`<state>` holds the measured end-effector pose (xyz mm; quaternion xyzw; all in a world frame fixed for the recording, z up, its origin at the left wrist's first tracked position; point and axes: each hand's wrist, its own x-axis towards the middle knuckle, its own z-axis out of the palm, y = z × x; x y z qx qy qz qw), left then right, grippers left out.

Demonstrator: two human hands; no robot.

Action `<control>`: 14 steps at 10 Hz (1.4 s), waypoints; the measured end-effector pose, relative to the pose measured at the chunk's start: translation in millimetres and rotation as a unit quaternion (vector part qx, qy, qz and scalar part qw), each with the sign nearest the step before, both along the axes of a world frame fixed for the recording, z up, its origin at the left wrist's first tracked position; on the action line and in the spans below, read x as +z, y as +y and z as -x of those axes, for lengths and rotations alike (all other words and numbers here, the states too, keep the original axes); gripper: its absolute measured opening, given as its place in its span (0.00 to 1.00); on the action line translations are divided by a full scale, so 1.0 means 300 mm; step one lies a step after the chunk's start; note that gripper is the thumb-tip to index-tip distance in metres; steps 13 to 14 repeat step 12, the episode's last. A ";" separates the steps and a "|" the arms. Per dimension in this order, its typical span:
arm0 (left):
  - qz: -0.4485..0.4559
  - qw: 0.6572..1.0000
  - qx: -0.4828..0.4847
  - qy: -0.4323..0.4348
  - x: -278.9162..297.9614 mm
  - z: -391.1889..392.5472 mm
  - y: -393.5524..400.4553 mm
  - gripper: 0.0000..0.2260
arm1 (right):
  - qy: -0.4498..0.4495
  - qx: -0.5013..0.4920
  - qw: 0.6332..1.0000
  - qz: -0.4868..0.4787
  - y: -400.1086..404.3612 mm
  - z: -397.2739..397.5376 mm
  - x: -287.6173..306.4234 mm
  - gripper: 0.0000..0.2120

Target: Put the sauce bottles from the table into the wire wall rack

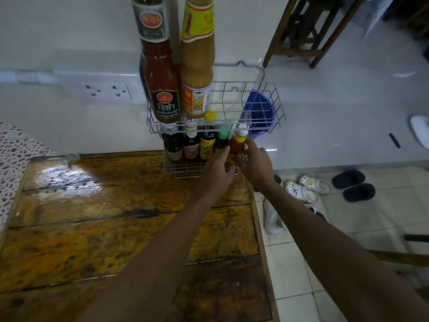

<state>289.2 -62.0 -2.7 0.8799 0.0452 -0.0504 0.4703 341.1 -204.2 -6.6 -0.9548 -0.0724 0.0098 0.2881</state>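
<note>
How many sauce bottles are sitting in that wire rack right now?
7. Upper tier: red ketchup bottle, tan sauce bottle. Lower tier, left to right: dark bottle, red-labelled, yellow-labelled, green-capped, small orange bottle between both hands. More may be hidden.

Your white wire wall rack [267, 89] has two tiers. In the upper basket stand a tall red ketchup bottle with a green label [162, 87] and, touching it on the right, a tall tan sauce bottle with a yellow label [197, 66]. In the lower tier a row stands upright: a dark bottle [172, 145], a red-labelled bottle [191, 145], a dark bottle with a yellow label [207, 145], a green-capped bottle [221, 141] and, at the right end, a small orange bottle with a white-and-yellow cap [238, 144].
</note>
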 end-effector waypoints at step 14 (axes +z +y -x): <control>-0.128 0.991 -0.011 0.024 0.064 0.147 0.082 0.33 | 0.016 0.019 0.996 -0.091 0.001 0.086 0.164 0.20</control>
